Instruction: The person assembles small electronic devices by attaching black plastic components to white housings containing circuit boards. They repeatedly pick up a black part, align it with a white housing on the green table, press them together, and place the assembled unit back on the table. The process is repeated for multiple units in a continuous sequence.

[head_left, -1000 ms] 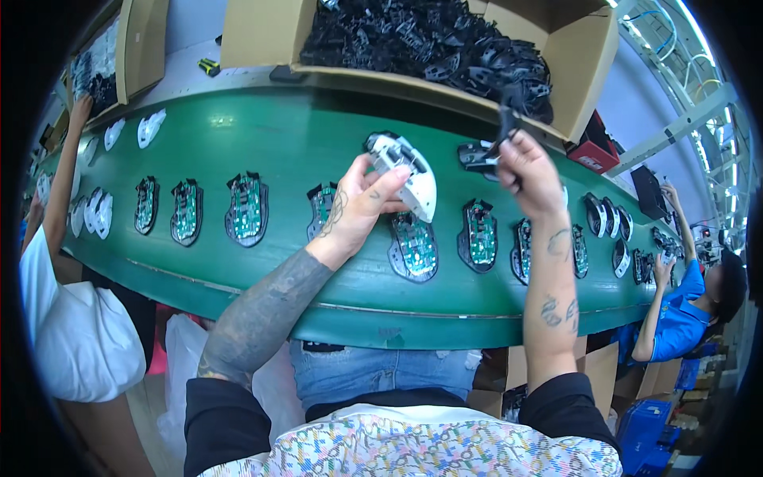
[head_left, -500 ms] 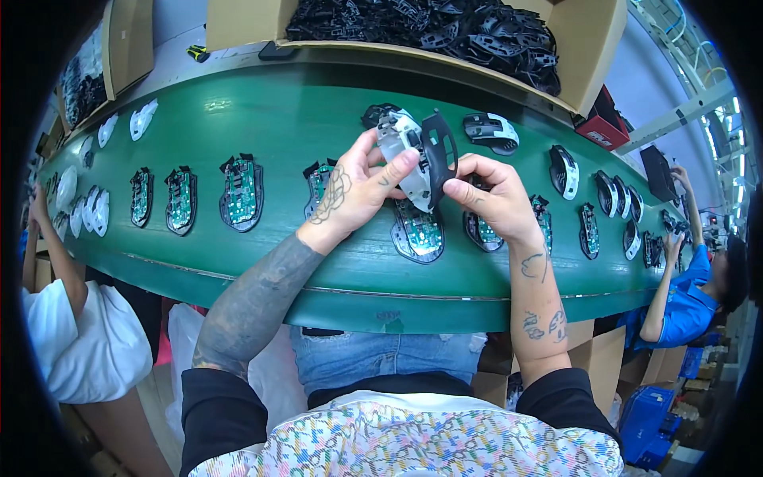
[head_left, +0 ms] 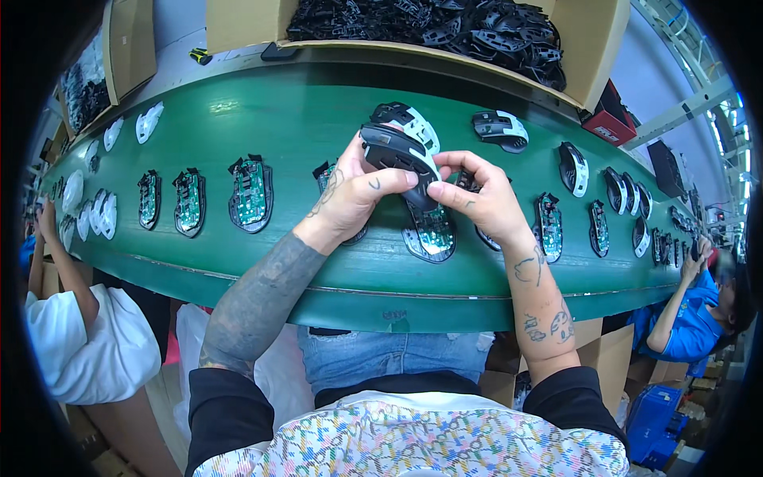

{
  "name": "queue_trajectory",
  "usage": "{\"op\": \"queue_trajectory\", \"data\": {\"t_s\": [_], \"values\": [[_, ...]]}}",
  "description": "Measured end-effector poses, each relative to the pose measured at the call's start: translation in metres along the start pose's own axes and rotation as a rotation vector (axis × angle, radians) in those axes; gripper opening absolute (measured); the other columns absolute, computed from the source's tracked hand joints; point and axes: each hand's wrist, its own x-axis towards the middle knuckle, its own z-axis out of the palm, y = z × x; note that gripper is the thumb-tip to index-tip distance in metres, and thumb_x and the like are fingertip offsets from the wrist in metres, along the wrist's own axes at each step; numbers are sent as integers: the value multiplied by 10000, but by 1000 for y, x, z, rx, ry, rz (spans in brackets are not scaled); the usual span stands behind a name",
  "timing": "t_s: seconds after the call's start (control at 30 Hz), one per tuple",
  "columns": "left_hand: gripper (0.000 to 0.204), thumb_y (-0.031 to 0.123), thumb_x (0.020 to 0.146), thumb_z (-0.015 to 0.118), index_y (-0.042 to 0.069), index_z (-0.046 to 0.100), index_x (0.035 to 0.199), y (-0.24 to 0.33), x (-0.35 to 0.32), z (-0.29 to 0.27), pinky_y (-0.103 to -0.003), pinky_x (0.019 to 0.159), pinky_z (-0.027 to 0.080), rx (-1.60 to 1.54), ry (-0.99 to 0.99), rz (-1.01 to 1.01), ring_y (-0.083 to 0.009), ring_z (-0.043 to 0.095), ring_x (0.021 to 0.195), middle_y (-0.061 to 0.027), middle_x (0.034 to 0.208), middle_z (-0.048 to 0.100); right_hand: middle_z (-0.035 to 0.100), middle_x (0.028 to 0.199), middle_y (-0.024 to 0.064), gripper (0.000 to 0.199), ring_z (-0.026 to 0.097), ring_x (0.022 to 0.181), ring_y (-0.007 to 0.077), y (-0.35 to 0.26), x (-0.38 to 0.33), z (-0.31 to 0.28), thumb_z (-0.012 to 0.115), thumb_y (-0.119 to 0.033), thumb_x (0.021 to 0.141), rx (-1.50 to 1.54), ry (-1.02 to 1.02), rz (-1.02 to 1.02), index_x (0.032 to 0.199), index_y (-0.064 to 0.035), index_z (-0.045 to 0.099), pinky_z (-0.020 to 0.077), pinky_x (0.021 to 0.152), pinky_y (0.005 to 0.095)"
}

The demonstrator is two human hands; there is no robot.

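In the head view, both hands meet above the middle of the long green counter (head_left: 238, 119). The left hand (head_left: 350, 199) is closed around a black and white mouse shell (head_left: 397, 147), with its thumb across the dark top. The right hand (head_left: 485, 203) pinches the same shell from the other side with its fingertips (head_left: 441, 191). The shell is lifted a bit off the counter. Right under it lies a mouse base with a green board (head_left: 429, 234). More bases like it sit in a row to the left (head_left: 250, 195) and right (head_left: 550, 226). A finished mouse (head_left: 499, 129) rests just behind the hands. A cardboard box of black parts (head_left: 592, 48) stands at the far edge.
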Motion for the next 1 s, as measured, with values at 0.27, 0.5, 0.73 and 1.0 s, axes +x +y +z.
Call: {"op": "queue_trajectory", "data": {"t_s": [0.27, 0.5, 0.73, 1.0], "values": [[585, -11, 684, 769, 5, 434, 1165, 0, -4, 1, -326, 912, 488, 151, 35, 127, -188, 584, 1029, -113, 1085, 586, 663, 991, 62, 449, 600, 882, 91, -4, 0, 7, 795, -184, 744, 203, -84, 31, 1101, 28, 624, 482, 794, 229], [487, 171, 790, 743, 10, 476, 1164, 4, 4, -6, -298, 904, 464, 25, -22, 101, -163, 578, 1006, -92, 1080, 591, 658, 933, 55, 472, 603, 836, 94, -5, 2, 8, 813, -176, 724, 303, -34, 58, 1091, 42, 614, 491, 759, 230], [416, 320, 912, 556, 3, 510, 1177, 3, 12, -14, -376, 923, 457, -4, 28, 83, -231, 581, 1051, -148, 1142, 590, 645, 950, 47, 514, 588, 781, 79, 1, 2, 17, 818, -235, 722, 195, 68, 28, 1102, 42, 610, 489, 708, 219], [788, 547, 847, 566, -82, 416, 1298, 61, 77, -134, -367, 996, 388, 853, 782, 199, -300, 497, 1195, -206, 1268, 531, 618, 995, 62, 310, 545, 695, 85, -10, 3, 1, 549, -91, 873, 587, 122, 256, 1175, -32, 512, 397, 486, 184]]}}
